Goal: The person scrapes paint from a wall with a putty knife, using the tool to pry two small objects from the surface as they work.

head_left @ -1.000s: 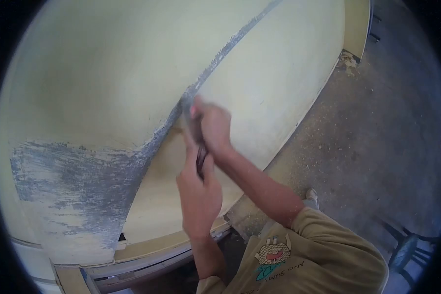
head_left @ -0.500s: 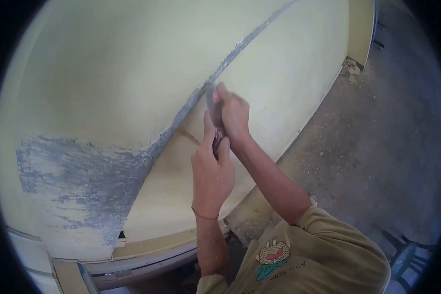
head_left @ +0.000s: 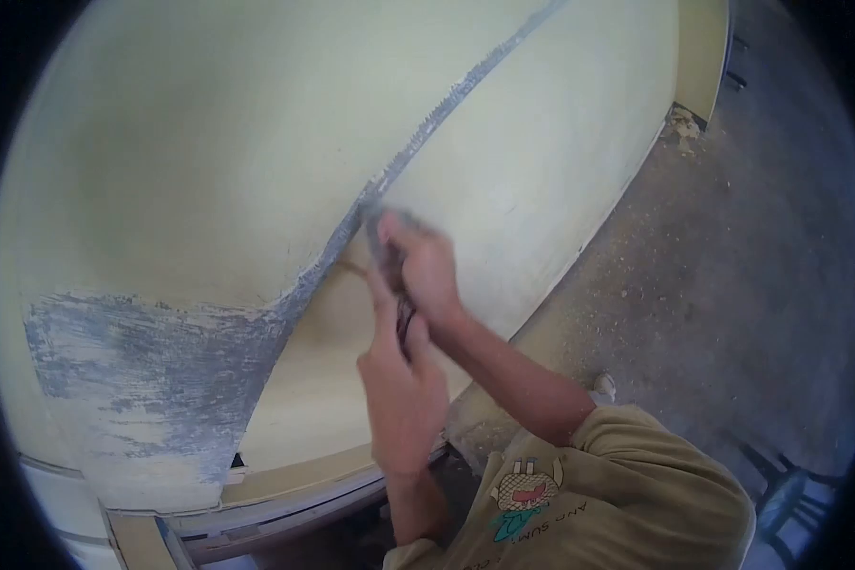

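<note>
Both my hands are on one scraper (head_left: 374,236), a flat metal blade with a dark handle, blurred by motion. My right hand (head_left: 427,271) is closed around it near the blade, thumb pressed close to the metal. My left hand (head_left: 404,399) grips the handle end further back, its index finger stretched along the tool. The blade's front meets the grey scraped strip (head_left: 413,142) on the cream wall (head_left: 218,142), or lies very near it. At the lower left, that strip widens into a large rough grey patch (head_left: 161,361) with pale streaks.
A concrete floor (head_left: 674,256) with scattered pale flakes runs along the wall's base on the right. Broken plaster (head_left: 682,123) shows at the far wall corner. A chair (head_left: 784,503) stands at the lower right. A ledge (head_left: 294,499) crosses below the wall.
Both hands and the scraper have moved down and to the left along the grey strip, still gripping. The view has shifted slightly.
</note>
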Demonstrator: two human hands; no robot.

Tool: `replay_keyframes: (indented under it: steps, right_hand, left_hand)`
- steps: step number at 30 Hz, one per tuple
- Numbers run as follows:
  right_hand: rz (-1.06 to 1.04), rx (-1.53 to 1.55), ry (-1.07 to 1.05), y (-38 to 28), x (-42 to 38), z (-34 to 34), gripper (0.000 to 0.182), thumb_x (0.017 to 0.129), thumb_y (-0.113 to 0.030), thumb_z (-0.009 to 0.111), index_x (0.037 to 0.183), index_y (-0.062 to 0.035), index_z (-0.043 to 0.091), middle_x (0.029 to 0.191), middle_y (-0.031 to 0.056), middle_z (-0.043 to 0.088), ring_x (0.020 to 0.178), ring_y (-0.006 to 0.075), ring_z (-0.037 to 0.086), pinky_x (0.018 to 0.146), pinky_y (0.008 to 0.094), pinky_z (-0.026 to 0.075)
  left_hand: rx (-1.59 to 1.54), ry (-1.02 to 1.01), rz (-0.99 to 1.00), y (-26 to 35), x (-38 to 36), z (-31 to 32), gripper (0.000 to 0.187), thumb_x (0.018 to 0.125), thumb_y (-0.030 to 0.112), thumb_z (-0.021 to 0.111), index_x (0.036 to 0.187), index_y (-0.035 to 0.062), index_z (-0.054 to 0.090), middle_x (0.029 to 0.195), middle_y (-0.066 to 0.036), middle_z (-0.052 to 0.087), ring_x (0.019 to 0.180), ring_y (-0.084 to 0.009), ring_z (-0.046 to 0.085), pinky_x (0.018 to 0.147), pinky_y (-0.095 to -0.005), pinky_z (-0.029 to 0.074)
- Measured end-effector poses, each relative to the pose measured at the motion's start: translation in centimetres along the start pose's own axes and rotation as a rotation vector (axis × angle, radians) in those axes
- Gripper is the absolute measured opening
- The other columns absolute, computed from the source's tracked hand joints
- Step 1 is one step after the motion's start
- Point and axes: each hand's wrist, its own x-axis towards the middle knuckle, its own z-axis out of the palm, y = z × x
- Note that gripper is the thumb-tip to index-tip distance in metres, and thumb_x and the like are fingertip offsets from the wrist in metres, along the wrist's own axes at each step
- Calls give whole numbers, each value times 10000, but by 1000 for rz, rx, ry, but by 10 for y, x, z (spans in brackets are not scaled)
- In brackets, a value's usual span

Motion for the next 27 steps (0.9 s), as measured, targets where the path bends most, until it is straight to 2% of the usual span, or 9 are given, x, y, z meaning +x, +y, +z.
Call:
replay_keyframes:
  steps: [7, 9, 10, 13, 15, 17, 18, 21, 27]
  right_hand:
    - [69, 49, 38, -12, -9, 9, 239, 914, -210, 614, 719, -77, 580, 620, -19, 496, 512, 68, 427, 449, 246, 330]
    - [-18, -136, 42, 6, -11, 13, 276, 924, -229, 601, 692, -82, 571, 617, -15, 485, 519, 73, 432, 452, 249, 318]
    - [-356, -242, 17, 11, 1, 12, 283, 927, -225, 601, 685, -84, 564, 612, -15, 487, 511, 74, 429, 452, 250, 303]
    - [67, -68, 71, -24, 3, 4, 238, 923, -204, 610, 729, -66, 612, 640, -10, 531, 527, 64, 438, 478, 243, 321]
    - [-27, -69, 77, -4, -4, 10, 247, 925, -214, 605, 729, -64, 611, 640, -9, 530, 528, 64, 431, 491, 248, 326]
    - [-69, -159, 58, 17, -6, 11, 284, 931, -234, 589, 702, -67, 587, 629, 9, 529, 528, 66, 431, 488, 254, 323]
    - [-435, -295, 3, 18, 8, 7, 288, 925, -228, 594, 690, -61, 590, 627, 17, 532, 526, 81, 434, 487, 267, 331]
    - [5, -51, 92, -18, 9, 3, 287, 918, -236, 602, 712, -38, 624, 651, 18, 558, 562, 95, 456, 529, 279, 365]
    - [-308, -269, 96, 0, 22, -7, 329, 920, -274, 581, 678, -51, 592, 623, 25, 538, 564, 108, 465, 536, 313, 382]
  left_hand:
    - [-57, 25, 41, 20, 9, -3, 480, 949, 56, 446, 1423, 23, 381, 856, -140, 614, 633, -160, 558, 596, -304, 469]
    - [-42, 15, 45, 24, 15, -5, 472, 948, 54, 446, 1415, 12, 386, 898, -151, 626, 680, -161, 574, 635, -296, 471]
    - [-32, -9, 32, 25, 15, -5, 465, 947, 52, 446, 1406, 2, 391, 940, -162, 638, 727, -163, 590, 674, -288, 473]
    - [-70, -123, -123, 36, 16, -5, 467, 942, 39, 436, 1405, 2, 392, 1054, -199, 654, 872, -212, 628, 786, -303, 476]
    - [-109, -51, -22, 20, 8, -10, 466, 941, 49, 445, 1402, 2, 395, 1079, -215, 650, 940, -277, 637, 834, -335, 475]
    - [-74, 66, 130, 9, 6, -9, 473, 937, 55, 448, 1404, 6, 391, 1064, -218, 649, 945, -272, 635, 851, -334, 472]
    - [-47, 14, 66, 20, 10, -8, 483, 936, 51, 447, 1413, 10, 382, 1063, -205, 653, 926, -252, 629, 844, -338, 474]
    - [15, -63, -3, 29, 17, -8, 511, 933, 42, 441, 1436, 20, 352, 1044, -190, 657, 859, -238, 618, 808, -353, 477]
    - [-82, -45, 59, 19, 20, 1, 453, 937, 72, 447, 1379, -12, 399, 896, -212, 631, 664, -303, 593, 652, -387, 481]
